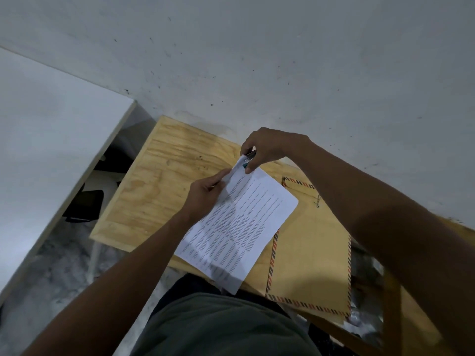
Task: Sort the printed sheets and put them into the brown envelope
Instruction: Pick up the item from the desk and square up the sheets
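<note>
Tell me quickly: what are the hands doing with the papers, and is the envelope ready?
Left hand grips printed sheets at top edge. Right hand pinches top corner with a small tool, possibly a stapler. Brown envelope flat on plywood table, partly under sheets.

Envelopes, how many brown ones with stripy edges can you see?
1. The brown envelope lies flat on the wooden table, under the right arm, partly covered by the printed sheets that both hands hold. Another could hide beneath; I cannot tell.
</note>
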